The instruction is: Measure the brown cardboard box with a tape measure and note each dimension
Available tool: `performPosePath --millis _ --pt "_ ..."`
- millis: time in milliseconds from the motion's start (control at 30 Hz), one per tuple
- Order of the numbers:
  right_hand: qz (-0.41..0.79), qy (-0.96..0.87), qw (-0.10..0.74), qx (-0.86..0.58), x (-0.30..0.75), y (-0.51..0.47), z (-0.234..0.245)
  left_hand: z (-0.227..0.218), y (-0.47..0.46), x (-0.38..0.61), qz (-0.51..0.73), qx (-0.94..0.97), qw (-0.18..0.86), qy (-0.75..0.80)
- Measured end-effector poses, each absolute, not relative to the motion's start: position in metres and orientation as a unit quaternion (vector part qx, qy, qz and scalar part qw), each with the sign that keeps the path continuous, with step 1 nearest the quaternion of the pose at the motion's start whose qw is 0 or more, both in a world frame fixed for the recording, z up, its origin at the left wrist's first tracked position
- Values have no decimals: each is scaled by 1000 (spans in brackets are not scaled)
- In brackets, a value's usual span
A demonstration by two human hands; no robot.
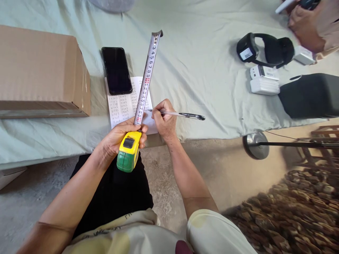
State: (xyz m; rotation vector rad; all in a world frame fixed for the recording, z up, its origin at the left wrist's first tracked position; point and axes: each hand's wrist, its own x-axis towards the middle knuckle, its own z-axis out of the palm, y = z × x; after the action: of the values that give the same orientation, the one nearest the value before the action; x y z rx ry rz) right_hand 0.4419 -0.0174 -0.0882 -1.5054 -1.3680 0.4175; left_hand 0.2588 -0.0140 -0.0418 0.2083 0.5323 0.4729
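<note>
My left hand (116,137) is closed around a yellow and green tape measure (129,151), its thumb and fingers by the mouth of the case. The metal blade (147,74) is drawn out and slants away over the table, its hooked end farthest from me. In my right hand (166,120) is a pen (185,114), its tip at the sheet of paper (116,106). Handwritten columns like "1x2x3" fill much of the sheet. The blade and my hands cover part of it. A black phone (116,70) lies over the sheet's top left.
A cardboard box (39,70) stands at the left on the cloth-covered table (198,77). To the right are a black headset (265,49), small white boxes (265,81) and a black case (309,95). Another person's hand (302,17) shows top right. A round stand base (256,145) is on the floor.
</note>
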Motion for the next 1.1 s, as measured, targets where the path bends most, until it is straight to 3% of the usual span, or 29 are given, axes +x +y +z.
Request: performPosePath --millis 1100 --pt "149 -567 519 -622 443 -18 -89 -47 -14 258 230 113 935 245"
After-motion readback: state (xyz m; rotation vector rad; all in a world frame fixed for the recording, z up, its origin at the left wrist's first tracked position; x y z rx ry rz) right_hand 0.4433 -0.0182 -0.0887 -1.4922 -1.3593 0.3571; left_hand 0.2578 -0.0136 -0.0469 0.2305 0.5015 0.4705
